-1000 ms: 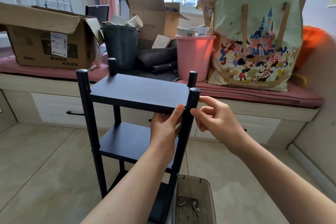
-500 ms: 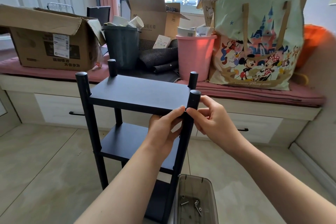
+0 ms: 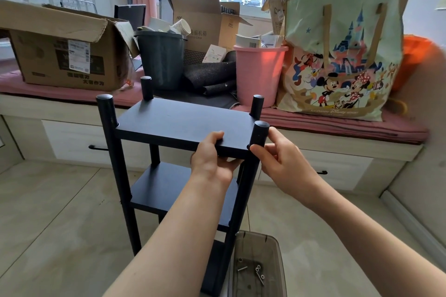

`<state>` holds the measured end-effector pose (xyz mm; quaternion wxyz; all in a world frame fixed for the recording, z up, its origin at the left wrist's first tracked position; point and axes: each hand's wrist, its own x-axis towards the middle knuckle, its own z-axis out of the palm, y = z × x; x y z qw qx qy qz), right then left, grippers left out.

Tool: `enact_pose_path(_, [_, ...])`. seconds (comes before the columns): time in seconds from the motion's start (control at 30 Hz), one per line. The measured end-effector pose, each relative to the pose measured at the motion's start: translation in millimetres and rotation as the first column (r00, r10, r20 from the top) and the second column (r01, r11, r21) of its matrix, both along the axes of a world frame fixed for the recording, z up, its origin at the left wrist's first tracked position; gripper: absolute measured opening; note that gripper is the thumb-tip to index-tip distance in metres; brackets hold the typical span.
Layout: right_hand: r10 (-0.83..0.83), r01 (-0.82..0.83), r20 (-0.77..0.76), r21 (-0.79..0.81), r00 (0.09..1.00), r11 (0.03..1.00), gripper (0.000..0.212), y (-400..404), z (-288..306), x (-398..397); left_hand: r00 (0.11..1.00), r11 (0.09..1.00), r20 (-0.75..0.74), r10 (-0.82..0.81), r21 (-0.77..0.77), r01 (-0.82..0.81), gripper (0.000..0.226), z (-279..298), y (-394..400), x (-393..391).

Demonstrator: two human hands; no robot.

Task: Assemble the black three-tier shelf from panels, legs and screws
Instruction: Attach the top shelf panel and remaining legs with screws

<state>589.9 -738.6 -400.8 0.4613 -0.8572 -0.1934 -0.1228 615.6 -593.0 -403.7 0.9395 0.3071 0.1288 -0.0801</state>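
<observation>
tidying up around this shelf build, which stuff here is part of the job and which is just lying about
Job: black shelf; near right leg; tray of screws; left hand; right hand.

Lying about: cardboard box; dark bin; pink bucket; cartoon tote bag.

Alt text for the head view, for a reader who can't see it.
The left hand grips the top panel of a black three-tier shelf while the right hand pinches its near right leg. A clear bin holding screws sits on the floor.
</observation>
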Motion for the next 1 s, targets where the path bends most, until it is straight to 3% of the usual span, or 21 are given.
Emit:
enact_pose_path(0.13, [0.011, -0.010, 0.007, -0.018, 1.000, 1.000, 0.017, -4.9, 1.3, -0.2, 0.999, 0.999, -0.022, 0.028, -0.033, -0.029, 0.028, 0.8, -4.8, 0.1])
enact_pose_path(0.3, [0.071, -0.071, -0.014, 0.029, 0.997, 0.997, 0.021, -6.1, 5.5, -2.2, 0.999, 0.998, -0.007, 0.054, -0.036, -0.054, 0.044, -2.1, -6.2, -4.1])
enact_pose_path(0.47, [0.169, -0.153, -0.144, 0.115, 0.975, 0.982, 0.044, -18.5, 7.9, -9.5, 0.999, 0.998, 0.020, 0.050, -0.046, -0.049, 0.042, -4.0, -3.7, -8.0])
enact_pose_path(0.77, [0.110, -0.114, -0.065, -0.057, 0.992, 0.992, 0.048, -21.3, 3.1, -6.1, 0.997, 0.995, 0.039, 0.065, -0.082, -0.062, 0.040, -4.6, -3.2, -10.1])
enact_pose_path(0.87, [0.090, -0.093, -0.050, -0.068, 0.995, 0.993, 0.044, -20.6, 3.7, -5.1, 0.997, 0.993, 0.037, 0.069, -0.093, -0.065, 0.035, -3.6, -3.1, -9.6])
enact_pose_path(1.0, [-0.017, 0.017, 0.011, 0.005, 1.000, 1.000, 0.021, -0.5, 2.4, -6.1, 0.996, 0.994, 0.038, 0.084, -0.077, -0.081, 0.039, -2.9, -4.2, -9.7])
